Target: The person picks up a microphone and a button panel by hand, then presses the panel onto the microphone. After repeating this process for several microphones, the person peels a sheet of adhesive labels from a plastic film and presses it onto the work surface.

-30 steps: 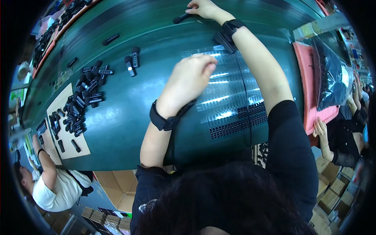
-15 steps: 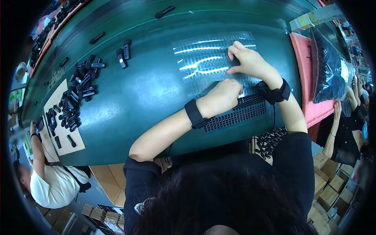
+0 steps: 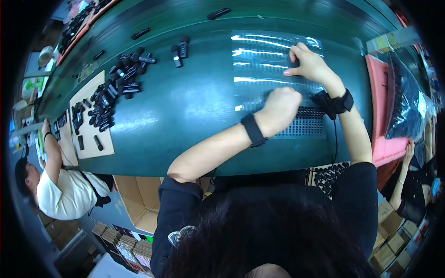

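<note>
While our left hand is curled (hold: we cannot tell) and our right hand has fingers parted, both over clear plastic sheeting on the table, we judge: sheet handling; next move calls for even support.

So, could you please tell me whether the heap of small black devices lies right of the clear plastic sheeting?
No, the heap of black devices lies left of the clear plastic sheeting on the green tabletop.

Left hand curls over the clear plastic sheet, right hand just beyond, black gadgets heaped leftward!
</note>
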`<state>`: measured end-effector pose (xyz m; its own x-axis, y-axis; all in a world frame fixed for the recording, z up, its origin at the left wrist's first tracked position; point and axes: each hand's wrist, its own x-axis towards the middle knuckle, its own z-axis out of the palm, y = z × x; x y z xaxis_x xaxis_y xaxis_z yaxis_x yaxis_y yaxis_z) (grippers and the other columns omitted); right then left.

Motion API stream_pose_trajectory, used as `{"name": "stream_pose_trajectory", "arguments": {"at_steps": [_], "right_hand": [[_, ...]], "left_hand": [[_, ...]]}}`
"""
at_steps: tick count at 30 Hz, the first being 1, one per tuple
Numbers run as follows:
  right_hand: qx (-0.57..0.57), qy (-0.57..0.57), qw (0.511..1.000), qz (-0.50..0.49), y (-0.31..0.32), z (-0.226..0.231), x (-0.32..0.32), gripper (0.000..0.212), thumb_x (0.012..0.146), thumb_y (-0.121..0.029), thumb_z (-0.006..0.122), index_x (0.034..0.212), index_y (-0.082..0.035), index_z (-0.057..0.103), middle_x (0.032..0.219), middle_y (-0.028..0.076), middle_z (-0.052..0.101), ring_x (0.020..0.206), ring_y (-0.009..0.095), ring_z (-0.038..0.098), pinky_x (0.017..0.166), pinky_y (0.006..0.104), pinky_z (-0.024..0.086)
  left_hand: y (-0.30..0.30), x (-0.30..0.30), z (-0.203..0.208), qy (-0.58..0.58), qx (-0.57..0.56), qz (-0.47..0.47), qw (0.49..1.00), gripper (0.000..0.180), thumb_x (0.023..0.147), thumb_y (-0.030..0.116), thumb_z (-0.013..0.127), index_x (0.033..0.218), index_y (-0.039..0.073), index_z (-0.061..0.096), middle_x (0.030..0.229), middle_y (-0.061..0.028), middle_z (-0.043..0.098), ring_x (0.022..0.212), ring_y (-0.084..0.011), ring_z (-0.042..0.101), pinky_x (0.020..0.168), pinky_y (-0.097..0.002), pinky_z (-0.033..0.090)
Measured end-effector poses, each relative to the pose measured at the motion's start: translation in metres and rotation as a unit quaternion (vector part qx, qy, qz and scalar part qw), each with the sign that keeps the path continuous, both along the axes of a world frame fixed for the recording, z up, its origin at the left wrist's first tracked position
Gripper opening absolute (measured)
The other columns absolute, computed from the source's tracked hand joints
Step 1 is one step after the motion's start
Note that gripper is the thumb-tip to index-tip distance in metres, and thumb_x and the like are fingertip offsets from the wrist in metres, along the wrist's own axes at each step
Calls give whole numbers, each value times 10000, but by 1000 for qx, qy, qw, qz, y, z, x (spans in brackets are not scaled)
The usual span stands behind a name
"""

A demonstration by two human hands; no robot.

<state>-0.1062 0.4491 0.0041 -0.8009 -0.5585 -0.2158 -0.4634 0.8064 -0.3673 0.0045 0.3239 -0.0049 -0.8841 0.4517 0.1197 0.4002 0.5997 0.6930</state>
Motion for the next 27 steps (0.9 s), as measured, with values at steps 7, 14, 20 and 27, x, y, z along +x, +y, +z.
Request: {"name": "stream_pose_trajectory", "arguments": {"at_steps": [7, 14, 20, 27], "right_hand": [[30, -24, 999, 19, -10, 13, -6, 352, 637, -228, 687, 789, -59, 419, 835, 96, 436, 776, 280, 496, 645, 342, 401], [-83, 131, 956, 249, -103, 52, -6, 298, 674, -113, 611, 944, -51, 499, 897, 129, 508, 821, 294, 524, 693, 355, 437], [-152, 288, 863, 386, -216, 31, -5, 138, 685, -83, 512, 820, -83, 542, 837, 65, 517, 779, 218, 563, 587, 315, 471], [-70, 294, 840, 450, -264, -5, 6, 98, 666, -60, 518, 763, -47, 512, 787, 76, 513, 751, 225, 551, 582, 312, 469]], "left_hand": [[3, 51, 54, 167, 41, -126, 977, 42, 588, 68, 516, 598, 31, 498, 619, -77, 474, 660, -226, 493, 570, -302, 442], [-100, 27, 119, 251, 207, 93, 941, 115, 630, -18, 625, 724, 46, 605, 733, -72, 587, 624, -200, 554, 546, -266, 436], [-160, 42, 153, 205, 234, 308, 899, 229, 655, -101, 594, 875, -45, 569, 728, -78, 569, 656, -97, 519, 586, -180, 396], [-180, 52, 156, 206, 263, 352, 874, 440, 645, -103, 589, 1059, -25, 467, 697, -58, 560, 652, -91, 511, 581, -172, 372]]}}
